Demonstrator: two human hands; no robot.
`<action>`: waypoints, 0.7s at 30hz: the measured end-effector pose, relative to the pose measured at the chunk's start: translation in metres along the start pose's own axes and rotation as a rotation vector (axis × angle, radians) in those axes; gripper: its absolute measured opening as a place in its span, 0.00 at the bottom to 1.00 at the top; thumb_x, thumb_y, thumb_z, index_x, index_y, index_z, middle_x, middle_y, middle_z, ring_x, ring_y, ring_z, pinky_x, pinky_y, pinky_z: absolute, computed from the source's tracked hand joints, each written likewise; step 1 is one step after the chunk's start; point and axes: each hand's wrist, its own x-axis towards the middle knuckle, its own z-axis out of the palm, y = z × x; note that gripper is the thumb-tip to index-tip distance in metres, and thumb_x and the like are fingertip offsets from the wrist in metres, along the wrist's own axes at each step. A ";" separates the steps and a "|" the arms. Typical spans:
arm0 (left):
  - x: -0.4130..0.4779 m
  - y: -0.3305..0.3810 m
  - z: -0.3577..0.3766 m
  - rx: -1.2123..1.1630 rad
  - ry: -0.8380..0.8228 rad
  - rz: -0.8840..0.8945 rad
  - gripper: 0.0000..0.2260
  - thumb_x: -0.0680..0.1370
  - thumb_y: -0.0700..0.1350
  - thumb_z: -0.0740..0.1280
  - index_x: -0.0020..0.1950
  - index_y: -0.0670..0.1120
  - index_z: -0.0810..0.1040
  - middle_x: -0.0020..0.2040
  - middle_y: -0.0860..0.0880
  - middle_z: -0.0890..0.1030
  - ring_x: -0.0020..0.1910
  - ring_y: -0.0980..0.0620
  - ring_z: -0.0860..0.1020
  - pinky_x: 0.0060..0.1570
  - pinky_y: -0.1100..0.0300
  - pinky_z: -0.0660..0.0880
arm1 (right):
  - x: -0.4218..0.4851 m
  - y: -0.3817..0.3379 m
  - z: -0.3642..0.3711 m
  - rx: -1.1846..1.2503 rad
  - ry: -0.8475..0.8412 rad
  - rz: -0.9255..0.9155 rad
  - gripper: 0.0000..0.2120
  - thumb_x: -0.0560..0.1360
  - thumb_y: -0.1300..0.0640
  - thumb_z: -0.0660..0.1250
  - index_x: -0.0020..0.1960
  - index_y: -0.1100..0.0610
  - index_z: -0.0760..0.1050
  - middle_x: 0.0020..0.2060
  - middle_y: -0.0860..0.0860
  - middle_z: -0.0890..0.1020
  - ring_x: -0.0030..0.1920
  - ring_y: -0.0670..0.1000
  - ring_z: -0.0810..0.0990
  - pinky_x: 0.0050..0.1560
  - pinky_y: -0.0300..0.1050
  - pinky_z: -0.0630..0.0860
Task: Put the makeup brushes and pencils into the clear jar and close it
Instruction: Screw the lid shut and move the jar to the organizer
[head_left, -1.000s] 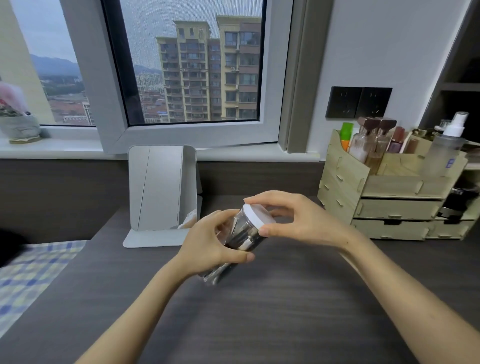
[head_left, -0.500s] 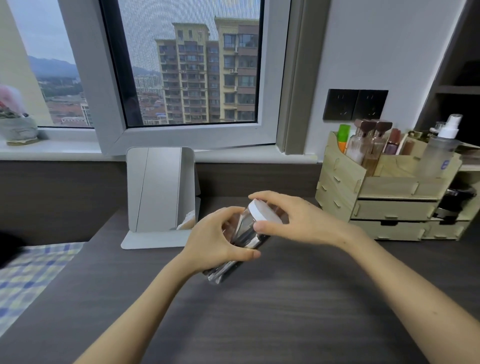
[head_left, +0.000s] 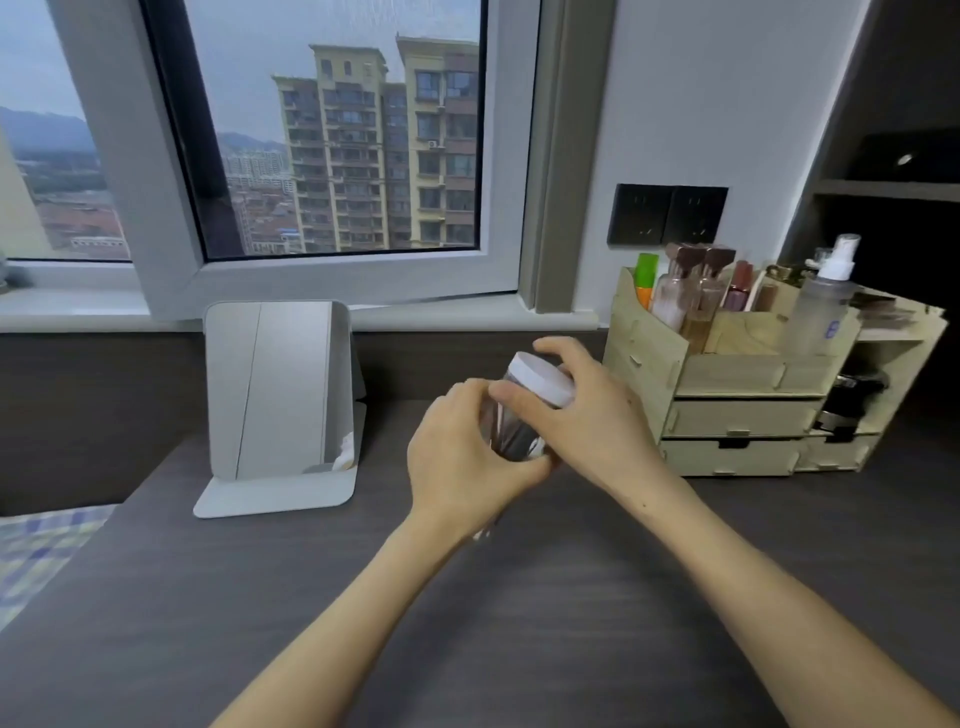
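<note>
over desk (head_left: 519, 623), both hands grip jar (head_left: 511, 434).

Both hands (head_left: 524, 441) closed, fingers curled

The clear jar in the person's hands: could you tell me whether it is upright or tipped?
Tipped. The clear jar leans, its white lid pointing up and right, held off the desk by the left hand and right hand.
</note>
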 end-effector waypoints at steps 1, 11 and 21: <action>0.006 0.008 0.005 0.009 0.016 0.020 0.22 0.58 0.58 0.72 0.48 0.53 0.72 0.40 0.57 0.76 0.40 0.58 0.73 0.36 0.61 0.69 | -0.001 0.002 -0.006 0.033 0.043 0.021 0.29 0.64 0.36 0.69 0.62 0.42 0.67 0.56 0.46 0.78 0.55 0.48 0.76 0.55 0.47 0.74; 0.076 0.064 0.082 -0.369 -0.426 0.145 0.36 0.70 0.57 0.71 0.74 0.51 0.58 0.68 0.46 0.69 0.67 0.51 0.66 0.64 0.58 0.63 | 0.030 0.047 -0.120 0.020 0.682 -0.054 0.18 0.69 0.42 0.68 0.55 0.48 0.71 0.52 0.52 0.79 0.48 0.51 0.79 0.49 0.55 0.79; 0.103 0.076 0.189 -0.511 -0.518 -0.206 0.26 0.79 0.52 0.60 0.74 0.44 0.59 0.71 0.44 0.68 0.69 0.47 0.66 0.65 0.56 0.63 | 0.083 0.115 -0.177 -0.274 0.780 -0.025 0.23 0.70 0.48 0.70 0.60 0.57 0.71 0.56 0.60 0.74 0.52 0.57 0.75 0.49 0.46 0.71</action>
